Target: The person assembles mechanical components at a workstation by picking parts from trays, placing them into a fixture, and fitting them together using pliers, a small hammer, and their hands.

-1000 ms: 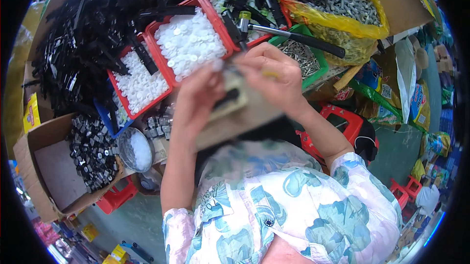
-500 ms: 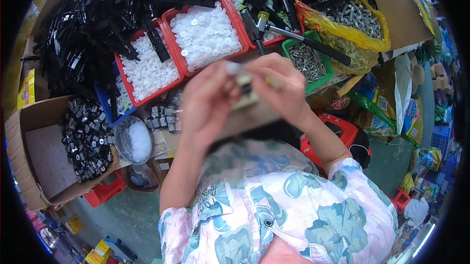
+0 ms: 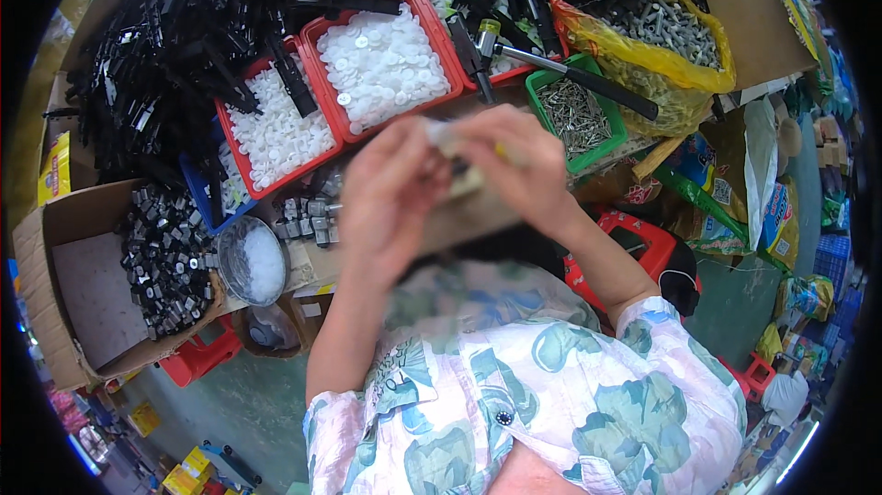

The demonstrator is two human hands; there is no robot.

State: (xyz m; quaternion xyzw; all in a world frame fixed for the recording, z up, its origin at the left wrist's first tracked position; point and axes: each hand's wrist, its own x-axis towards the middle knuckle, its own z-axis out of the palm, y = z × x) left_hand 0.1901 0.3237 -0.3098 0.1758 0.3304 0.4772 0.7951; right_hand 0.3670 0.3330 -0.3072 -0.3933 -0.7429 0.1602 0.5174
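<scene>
Both my hands are raised close together above the near edge of the workbench, in front of the red trays. My left hand [image 3: 390,187] has its fingers closed on a small white part [image 3: 439,135]; motion blurs its shape. From the other side my right hand [image 3: 524,160] pinches at the same white part. A bit of yellow [image 3: 502,151] shows by the right fingers, its kind unclear. Beneath the hands a pale block with a dark piece on it [image 3: 464,181] is partly hidden. A red tray of round white plastic discs [image 3: 381,63] lies just beyond.
Another red tray [image 3: 276,128] holds small white parts. A hammer [image 3: 588,77] lies across a green tray of metal pins [image 3: 574,118], beside a yellow bag of metal parts [image 3: 680,45]. Black parts [image 3: 184,45] are heaped behind. A metal bowl [image 3: 253,261] and carton [image 3: 92,293] stand left.
My right fingers have moved slightly left, closer to the white part at my left fingertips. My left forearm has shifted a little to the right.
</scene>
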